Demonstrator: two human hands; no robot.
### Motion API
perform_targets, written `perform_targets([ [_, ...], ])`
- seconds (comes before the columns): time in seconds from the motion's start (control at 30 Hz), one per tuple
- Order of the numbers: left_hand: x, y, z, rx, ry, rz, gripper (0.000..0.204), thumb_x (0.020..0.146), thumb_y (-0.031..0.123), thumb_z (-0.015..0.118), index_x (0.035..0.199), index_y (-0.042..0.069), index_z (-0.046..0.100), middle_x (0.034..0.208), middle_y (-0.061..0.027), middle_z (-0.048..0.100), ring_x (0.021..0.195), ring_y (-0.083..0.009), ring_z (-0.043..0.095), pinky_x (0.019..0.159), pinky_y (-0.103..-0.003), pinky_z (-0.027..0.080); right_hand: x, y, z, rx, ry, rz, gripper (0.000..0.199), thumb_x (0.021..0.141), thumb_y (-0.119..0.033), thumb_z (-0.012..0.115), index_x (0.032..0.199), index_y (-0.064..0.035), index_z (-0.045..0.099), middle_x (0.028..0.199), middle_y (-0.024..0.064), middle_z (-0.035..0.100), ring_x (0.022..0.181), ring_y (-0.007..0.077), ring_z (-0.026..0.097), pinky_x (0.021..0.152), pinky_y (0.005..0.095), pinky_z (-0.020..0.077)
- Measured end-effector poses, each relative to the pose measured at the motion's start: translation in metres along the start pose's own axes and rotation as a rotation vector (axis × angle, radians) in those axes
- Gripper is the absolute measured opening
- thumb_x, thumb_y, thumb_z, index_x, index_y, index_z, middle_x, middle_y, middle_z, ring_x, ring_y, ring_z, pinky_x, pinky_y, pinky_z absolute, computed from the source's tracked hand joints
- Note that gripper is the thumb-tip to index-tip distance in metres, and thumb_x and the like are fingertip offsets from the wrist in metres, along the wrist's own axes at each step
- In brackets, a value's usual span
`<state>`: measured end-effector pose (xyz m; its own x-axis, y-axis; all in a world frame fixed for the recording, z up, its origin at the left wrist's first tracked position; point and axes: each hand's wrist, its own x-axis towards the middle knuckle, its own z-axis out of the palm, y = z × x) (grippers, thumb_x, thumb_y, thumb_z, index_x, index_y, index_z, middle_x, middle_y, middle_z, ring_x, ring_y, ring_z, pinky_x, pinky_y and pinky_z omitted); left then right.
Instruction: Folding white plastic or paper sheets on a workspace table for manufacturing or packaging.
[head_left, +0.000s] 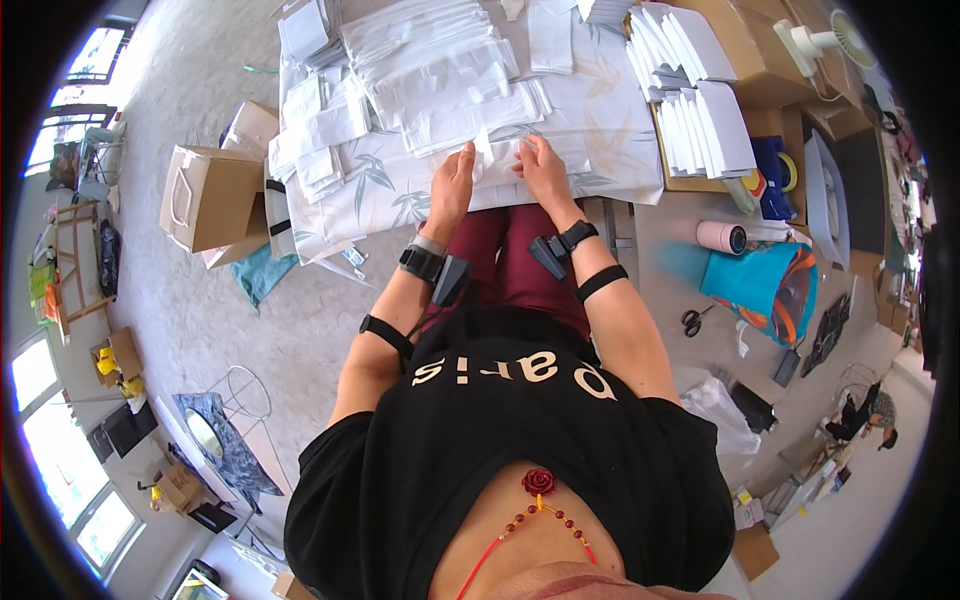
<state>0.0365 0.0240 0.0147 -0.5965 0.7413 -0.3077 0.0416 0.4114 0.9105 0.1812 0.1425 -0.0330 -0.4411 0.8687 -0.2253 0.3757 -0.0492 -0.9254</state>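
My left hand point(453, 187) is at the near edge of the table, its fingers stretched out and held close together. Beside its fingertips lies a thin, see-through plastic bag point(484, 158); whether the fingertips touch it is unclear. Across from it, my right hand point(545, 172) hovers over the same edge with its fingers apart and slightly bent. Just beyond both hands, flat white plastic bags point(450, 85) lie in overlapping rows. More of these bags make a loose pile point(320, 125) on the left.
Stacks of folded white sheets point(705, 130) stand at the table's right, by cardboard boxes point(740, 40). Brown cartons point(210, 195) sit left of the table. On the floor at right are a blue bag point(750, 280), a pink cylinder point(720, 236) and scissors point(695, 320).
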Motion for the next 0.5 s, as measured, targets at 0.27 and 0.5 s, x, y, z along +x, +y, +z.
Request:
perform_targets([
  [0.27,0.003,-0.015,-0.003,-0.053,-0.063,-0.013,0.079,0.106,0.064,0.043,0.128,-0.008,0.068,0.128,-0.0233,0.068,0.112,-0.027,0.063,0.093,-0.037,0.05,-0.006,-0.019,0.008,-0.168,0.122,-0.046,0.055,0.1,-0.041,0.066,0.127,0.0067,0.059,0.086,0.0192,0.075,0.083,0.0341,0.075,0.078,0.043,0.0578],
  [0.5,0.004,-0.022,-0.003,-0.063,-0.076,0.007,0.078,0.106,0.063,0.043,0.129,-0.007,0.067,0.133,-0.0196,0.067,0.12,-0.0277,0.061,0.098,-0.039,0.049,-0.008,-0.009,0.011,-0.229,0.186,-0.273,0.04,0.09,-0.013,0.071,0.123,0.0036,0.058,0.082,0.0177,0.073,0.078,0.0377,0.072,0.075,0.0466,0.0564],
])
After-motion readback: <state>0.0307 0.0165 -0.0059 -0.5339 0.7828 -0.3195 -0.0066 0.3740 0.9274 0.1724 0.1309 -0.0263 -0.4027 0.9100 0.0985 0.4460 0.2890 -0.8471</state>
